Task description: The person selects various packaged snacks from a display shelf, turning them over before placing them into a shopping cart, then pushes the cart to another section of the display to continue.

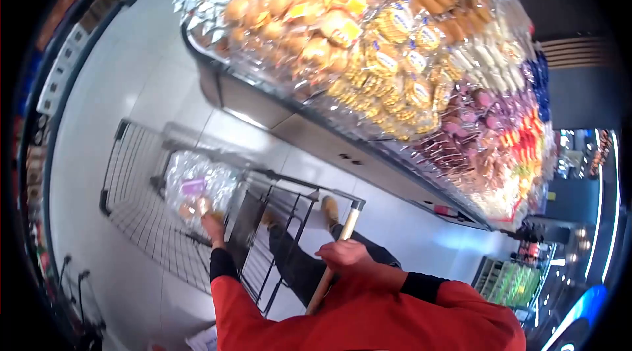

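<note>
My left hand (212, 227) reaches down into the wire shopping cart (141, 199), its fingers closed at a clear plastic bag (220, 180). A purple label (193, 186) shows on the bag. Something small and brownish is at my fingertips, too blurred to name. My right hand (347, 254) is curled over the cart handle (350, 222), a pale bar running across in front of my body. The handle passes partly beneath my hand and red sleeve.
Beside the cart, a large display counter (289, 124) is heaped with wrapped breads (316, 51) and packaged snacks (408, 84). Stocked shelves (56, 81) line the far left. Pale floor tiles (141, 78) lie between. My shoes (329, 209) show behind the cart.
</note>
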Motion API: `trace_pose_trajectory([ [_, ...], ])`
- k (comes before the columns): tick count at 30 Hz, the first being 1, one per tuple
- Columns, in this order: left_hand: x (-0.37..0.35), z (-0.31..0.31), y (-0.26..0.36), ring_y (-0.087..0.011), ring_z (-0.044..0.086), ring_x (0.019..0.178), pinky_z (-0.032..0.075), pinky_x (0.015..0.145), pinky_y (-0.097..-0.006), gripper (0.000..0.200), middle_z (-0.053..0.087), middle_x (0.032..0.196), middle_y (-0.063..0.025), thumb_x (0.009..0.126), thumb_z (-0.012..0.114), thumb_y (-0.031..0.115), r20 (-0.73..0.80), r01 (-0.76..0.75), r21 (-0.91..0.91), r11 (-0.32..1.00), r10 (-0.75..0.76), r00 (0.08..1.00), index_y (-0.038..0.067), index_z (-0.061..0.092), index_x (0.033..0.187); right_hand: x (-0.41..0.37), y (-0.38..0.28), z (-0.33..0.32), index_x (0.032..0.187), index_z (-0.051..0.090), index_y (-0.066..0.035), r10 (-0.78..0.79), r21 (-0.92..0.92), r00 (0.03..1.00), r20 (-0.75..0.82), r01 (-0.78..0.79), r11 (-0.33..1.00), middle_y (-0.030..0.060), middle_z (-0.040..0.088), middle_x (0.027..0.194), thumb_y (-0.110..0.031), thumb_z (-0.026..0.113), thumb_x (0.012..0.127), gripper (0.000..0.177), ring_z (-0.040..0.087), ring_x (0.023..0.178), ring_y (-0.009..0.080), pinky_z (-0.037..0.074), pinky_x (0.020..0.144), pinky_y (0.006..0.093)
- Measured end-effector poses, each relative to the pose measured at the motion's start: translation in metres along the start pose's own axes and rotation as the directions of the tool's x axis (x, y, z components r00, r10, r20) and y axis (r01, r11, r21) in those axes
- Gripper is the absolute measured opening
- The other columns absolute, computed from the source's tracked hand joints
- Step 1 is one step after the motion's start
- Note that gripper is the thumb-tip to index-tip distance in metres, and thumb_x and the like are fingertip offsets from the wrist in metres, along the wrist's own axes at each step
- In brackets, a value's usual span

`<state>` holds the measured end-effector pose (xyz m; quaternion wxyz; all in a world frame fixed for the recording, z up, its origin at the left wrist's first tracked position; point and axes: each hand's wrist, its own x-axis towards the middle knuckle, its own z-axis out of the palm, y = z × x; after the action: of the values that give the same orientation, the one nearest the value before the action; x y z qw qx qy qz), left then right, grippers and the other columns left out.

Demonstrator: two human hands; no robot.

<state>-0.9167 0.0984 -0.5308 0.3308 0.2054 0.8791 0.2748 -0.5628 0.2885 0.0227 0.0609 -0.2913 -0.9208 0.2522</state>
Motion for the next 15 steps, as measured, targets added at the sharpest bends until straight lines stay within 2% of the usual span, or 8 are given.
trace_pose_trajectory([
  [1, -0.032, -0.033, 0.081, -0.0444, 0.05, 0.123, 0.049, 0.098, -0.0524, 0.056, 0.049, 0.136, -0.0261, 0.08, 0.072, 0.005, 0.002, 0.02, 0.486, 0.874, -0.024, 1.0, -0.002, 0.048, 0.13, 0.0, -0.002, 0.003, 0.102, 0.069, -0.019, 0.005, -0.044, 1.0, -0.011, -0.006, 0.999, -0.0056, 0.065, 0.09, -0.009, 0.073, 0.079, 0.024, 0.065, 0.073, 0.0128, 0.051, 0.063, 0.0284],
  [2, -0.032, -0.031, 0.092, -0.041, 0.049, 0.126, 0.052, 0.099, -0.0498, 0.06, 0.045, 0.142, -0.0222, 0.081, 0.071, 0.004, -0.061, 0.095, 0.508, 0.856, -0.074, 0.995, -0.002, 0.043, 0.133, 0.005, 0.0, 0.003, 0.102, 0.069, -0.019, 0.011, -0.057, 1.0, -0.011, -0.012, 0.998, -0.0056, 0.065, 0.09, -0.009, 0.073, 0.079, 0.024, 0.065, 0.073, 0.0128, 0.051, 0.063, 0.0284],
  [4, -0.05, -0.068, 0.155, -0.0385, 0.049, 0.125, 0.053, 0.097, -0.0463, 0.05, 0.049, 0.137, -0.0172, 0.085, 0.07, 0.009, -0.006, 0.088, 0.528, 0.845, -0.1, 0.995, -0.001, 0.049, 0.129, 0.004, -0.004, -0.001, 0.103, 0.069, -0.018, 0.021, -0.047, 0.994, 0.11, -0.016, 0.999, -0.006, 0.065, 0.092, -0.01, 0.072, 0.079, 0.025, 0.064, 0.074, 0.0128, 0.05, 0.064, 0.0279],
  [5, -0.048, -0.063, 0.144, -0.0385, 0.049, 0.125, 0.053, 0.097, -0.0463, 0.05, 0.049, 0.137, -0.0172, 0.085, 0.07, 0.009, 0.001, 0.076, 0.531, 0.844, -0.09, 0.996, -0.001, 0.049, 0.129, 0.004, -0.002, -0.003, 0.102, 0.069, -0.018, 0.017, -0.003, 0.993, 0.116, -0.017, 1.0, -0.0054, 0.065, 0.093, -0.011, 0.072, 0.079, 0.025, 0.064, 0.074, 0.0132, 0.049, 0.064, 0.0273],
  [7, -0.044, -0.054, 0.107, -0.0363, 0.052, 0.121, 0.054, 0.094, -0.0448, 0.036, 0.052, 0.13, -0.0143, 0.087, 0.069, 0.013, -0.064, -0.015, 0.609, 0.793, 0.068, 0.996, 0.003, 0.058, 0.12, 0.003, 0.002, 0.0, 0.102, 0.069, -0.017, 0.022, 0.006, 0.993, 0.116, -0.022, 1.0, -0.0049, 0.065, 0.093, -0.011, 0.072, 0.079, 0.024, 0.064, 0.075, 0.0138, 0.049, 0.064, 0.0276],
  [10, -0.059, -0.076, 0.12, -0.0348, 0.052, 0.119, 0.054, 0.09, -0.045, 0.026, 0.053, 0.126, -0.0147, 0.086, 0.07, 0.015, 0.009, -0.007, 0.636, 0.772, 0.002, 1.0, 0.007, 0.063, 0.11, 0.009, -0.003, -0.009, 0.102, 0.069, -0.016, 0.007, 0.049, 0.995, 0.099, -0.012, 0.999, -0.0033, 0.066, 0.094, -0.011, 0.071, 0.08, 0.023, 0.066, 0.077, 0.0161, 0.051, 0.067, 0.0292],
  [12, -0.07, -0.089, 0.13, -0.0364, 0.055, 0.112, 0.053, 0.087, -0.0471, 0.027, 0.058, 0.119, -0.0152, 0.085, 0.07, 0.015, -0.077, 0.022, 0.624, 0.781, 0.033, 0.997, 0.008, 0.064, 0.11, 0.013, -0.002, -0.02, 0.102, 0.069, -0.015, -0.027, 0.093, 0.997, 0.07, 0.02, 0.995, -0.0023, 0.066, 0.094, -0.01, 0.07, 0.081, 0.021, 0.066, 0.079, 0.0179, 0.053, 0.068, 0.0305],
  [15, -0.099, -0.12, 0.174, -0.0398, 0.061, 0.097, 0.05, 0.084, -0.0498, 0.026, 0.064, 0.101, -0.0176, 0.084, 0.072, 0.013, -0.229, -0.023, 0.36, 0.933, 0.112, 0.967, 0.005, 0.062, 0.106, 0.013, -0.001, -0.023, 0.099, 0.07, -0.013, -0.016, 0.175, 0.986, 0.168, -0.013, 0.984, 0.0007, 0.068, 0.095, -0.01, 0.067, 0.084, 0.015, 0.069, 0.084, 0.0239, 0.056, 0.072, 0.0383],
])
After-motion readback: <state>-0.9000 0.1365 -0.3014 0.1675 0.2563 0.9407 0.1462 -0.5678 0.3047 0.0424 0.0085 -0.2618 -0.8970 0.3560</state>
